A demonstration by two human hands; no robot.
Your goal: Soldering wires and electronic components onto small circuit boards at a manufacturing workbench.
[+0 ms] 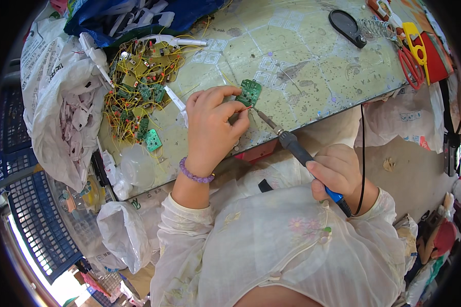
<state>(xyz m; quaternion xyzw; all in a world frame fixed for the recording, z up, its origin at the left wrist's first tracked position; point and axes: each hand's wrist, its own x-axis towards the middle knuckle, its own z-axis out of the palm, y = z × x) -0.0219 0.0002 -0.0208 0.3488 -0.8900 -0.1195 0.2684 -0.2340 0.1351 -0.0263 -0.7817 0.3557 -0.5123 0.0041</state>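
Note:
With fingers bent and pressed together, my left hand pinches a thin red wire at the near edge of a small green circuit board. The board lies on the table, partly covered by my fingertips. My right hand is wrapped round the handle of a soldering iron, black with a blue end. Its metal tip points up and left, close to the wire and the board's edge; whether it touches cannot be made out. A black cord runs from the handle's end.
A pile of circuit boards with yellow wires lies left of my left hand. Beside it stand a white sack of pale parts and a blue bag of white plastic pieces. A magnifier, red-handled scissors and a yellow cutter lie far right.

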